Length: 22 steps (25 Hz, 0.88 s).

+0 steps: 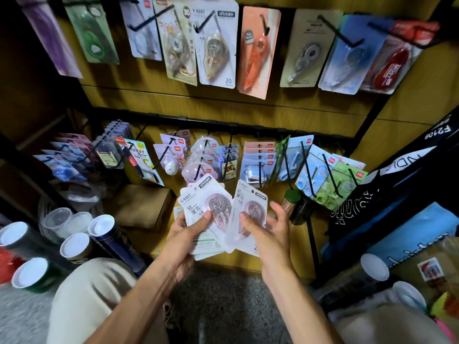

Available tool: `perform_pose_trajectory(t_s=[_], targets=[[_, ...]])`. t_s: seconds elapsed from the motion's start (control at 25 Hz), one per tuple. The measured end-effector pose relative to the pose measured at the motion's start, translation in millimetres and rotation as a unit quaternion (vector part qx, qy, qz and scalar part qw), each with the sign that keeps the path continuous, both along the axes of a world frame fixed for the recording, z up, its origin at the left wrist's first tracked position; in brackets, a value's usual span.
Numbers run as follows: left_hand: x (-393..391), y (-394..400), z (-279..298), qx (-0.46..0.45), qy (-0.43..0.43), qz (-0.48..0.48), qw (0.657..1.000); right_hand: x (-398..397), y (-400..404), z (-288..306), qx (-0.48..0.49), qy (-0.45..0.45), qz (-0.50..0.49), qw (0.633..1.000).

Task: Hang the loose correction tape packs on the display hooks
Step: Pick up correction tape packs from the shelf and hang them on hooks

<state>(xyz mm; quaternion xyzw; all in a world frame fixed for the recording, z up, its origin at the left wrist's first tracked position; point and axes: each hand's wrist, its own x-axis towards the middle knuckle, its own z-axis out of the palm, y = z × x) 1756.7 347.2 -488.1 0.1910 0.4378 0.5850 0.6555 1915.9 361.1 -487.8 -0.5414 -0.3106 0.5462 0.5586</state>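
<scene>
left hand point(185, 232) grips pack stack point(198, 209) | right hand point(267, 228) fingers pinch single pack point(248, 207)

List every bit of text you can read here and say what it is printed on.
"T-9267": stack of packs in the left hand.
"T-9267", "30", "20": white hanging pack on the upper row.
"F210B": black bag at right.
The single pack in the right hand and the other cards: print blurred or too small.
</scene>
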Motion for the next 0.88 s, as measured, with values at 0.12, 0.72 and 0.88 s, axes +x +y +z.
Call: perform_pose_trajectory(t_s=[0.12,0.72,0.88], targets=[[-13,0,12,0.019,0.036,-0.001,0.999,-1,-1,16,-0.008,-0.001,0.020,1.000],[-77,17,97,0.057,0.042,0.080,0.994,-20,9,123,0.139,-0.078,0.122,0.980],[-77,24,98,0.055,0.039,0.074,0.995,-29,13,159,0.240,-0.103,0.131,0.956]])
